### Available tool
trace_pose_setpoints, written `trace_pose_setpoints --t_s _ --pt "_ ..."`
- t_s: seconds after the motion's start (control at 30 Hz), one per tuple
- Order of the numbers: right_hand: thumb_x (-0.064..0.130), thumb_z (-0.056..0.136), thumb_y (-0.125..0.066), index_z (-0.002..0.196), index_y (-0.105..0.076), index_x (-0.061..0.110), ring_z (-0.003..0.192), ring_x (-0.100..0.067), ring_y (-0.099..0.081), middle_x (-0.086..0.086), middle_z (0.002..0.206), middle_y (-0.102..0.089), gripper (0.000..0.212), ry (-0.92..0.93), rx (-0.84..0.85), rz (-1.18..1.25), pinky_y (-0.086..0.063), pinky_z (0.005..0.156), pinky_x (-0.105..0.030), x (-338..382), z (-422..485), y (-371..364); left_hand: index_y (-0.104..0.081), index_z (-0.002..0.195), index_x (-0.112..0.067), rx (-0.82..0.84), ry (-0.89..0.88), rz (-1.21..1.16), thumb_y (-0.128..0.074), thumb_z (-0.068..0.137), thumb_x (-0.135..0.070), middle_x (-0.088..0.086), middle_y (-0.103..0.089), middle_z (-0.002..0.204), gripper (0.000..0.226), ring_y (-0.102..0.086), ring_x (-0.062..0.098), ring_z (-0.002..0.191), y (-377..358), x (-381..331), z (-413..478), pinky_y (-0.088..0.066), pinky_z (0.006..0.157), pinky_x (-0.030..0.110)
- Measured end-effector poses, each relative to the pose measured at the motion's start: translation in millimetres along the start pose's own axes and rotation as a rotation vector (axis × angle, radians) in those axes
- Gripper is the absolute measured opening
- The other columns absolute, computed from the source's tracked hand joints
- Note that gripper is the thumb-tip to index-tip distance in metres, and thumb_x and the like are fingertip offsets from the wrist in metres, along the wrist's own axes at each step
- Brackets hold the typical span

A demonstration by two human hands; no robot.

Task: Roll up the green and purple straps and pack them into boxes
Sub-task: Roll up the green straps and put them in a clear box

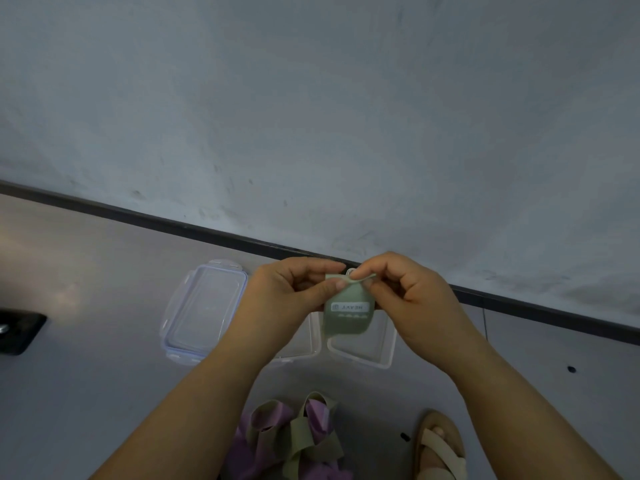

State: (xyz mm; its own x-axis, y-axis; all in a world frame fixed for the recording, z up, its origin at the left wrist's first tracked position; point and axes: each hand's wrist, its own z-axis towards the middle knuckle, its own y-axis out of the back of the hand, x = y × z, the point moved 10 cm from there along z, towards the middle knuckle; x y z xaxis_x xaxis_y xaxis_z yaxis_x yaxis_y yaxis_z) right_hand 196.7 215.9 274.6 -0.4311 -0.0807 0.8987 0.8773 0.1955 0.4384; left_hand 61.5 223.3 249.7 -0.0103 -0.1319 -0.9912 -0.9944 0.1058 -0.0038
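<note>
nearest the camera, a loose pile of green and purple straps (294, 441) lay tangled on the grey floor (104, 375), partly cut off by the bottom edge. just to its right stood a foot in a beige sandal (441, 448). both bare forearms reached forward over the pile, and the left one covered most of a clear box (304, 355), leaving only part of its rim in view. touching that box on the right sat a second clear box (367, 361), open, with its far side hidden behind the held strap. a clear lid (204, 313) with bluish clips lay flat to the left of the boxes. at the far left edge a dark object (17, 330) rested on the floor, too cut off to identify.

the left hand (287, 296) and the right hand (412, 299) were raised above the boxes, close together. each had its thumb and curled fingers pinched on the top edge of one green strap (348, 320).

the strap hung flat from the fingertips towards the camera, its top edge folded over between the two pinches. its width ran left to right, and its white "heavy" label read upside down.

beyond the hands a dark baseboard (173, 220) ran slantwise under a scuffed pale wall (311, 98).
</note>
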Motion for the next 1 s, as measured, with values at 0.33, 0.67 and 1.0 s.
trace_pose_setpoints --t_s 0.33,0.67,1.0 --pt "0.045 0.074 -0.059 0.093 -0.066 0.028 0.087 -0.005 -0.067 0.010 0.090 -0.071 0.027 -0.219 0.024 0.244 -0.055 0.085 -0.029 -24 3 -7 -0.071 0.083 -0.024 -0.057 -0.066 0.109 -0.071 0.069 -0.018 0.009 -0.072 0.084 0.015 -0.068 0.025 0.081 6 -4 1 -0.059 0.072 0.029" --pt "0.018 0.082 -0.063 0.088 -0.069 0.018 0.073 -0.005 -0.069 0.007 0.078 -0.073 0.009 -0.202 -0.029 0.321 -0.051 0.061 -0.012 -20 3 -2 -0.071 0.079 -0.031 -0.033 -0.074 0.106 -0.072 0.074 -0.014 0.002 -0.073 0.084 0.018 -0.069 0.024 0.083 3 -4 1 -0.057 0.079 0.047" --pt "0.014 0.080 -0.065 0.085 -0.069 0.023 0.080 -0.011 -0.069 0.003 0.083 -0.073 0.010 -0.232 -0.026 0.370 -0.056 0.068 -0.020 -24 3 -1 -0.068 0.085 -0.022 0.014 -0.029 0.059 -0.067 0.080 -0.006 0.000 -0.071 0.070 0.017 -0.070 0.014 0.072 -3 2 1 -0.058 0.068 0.028"
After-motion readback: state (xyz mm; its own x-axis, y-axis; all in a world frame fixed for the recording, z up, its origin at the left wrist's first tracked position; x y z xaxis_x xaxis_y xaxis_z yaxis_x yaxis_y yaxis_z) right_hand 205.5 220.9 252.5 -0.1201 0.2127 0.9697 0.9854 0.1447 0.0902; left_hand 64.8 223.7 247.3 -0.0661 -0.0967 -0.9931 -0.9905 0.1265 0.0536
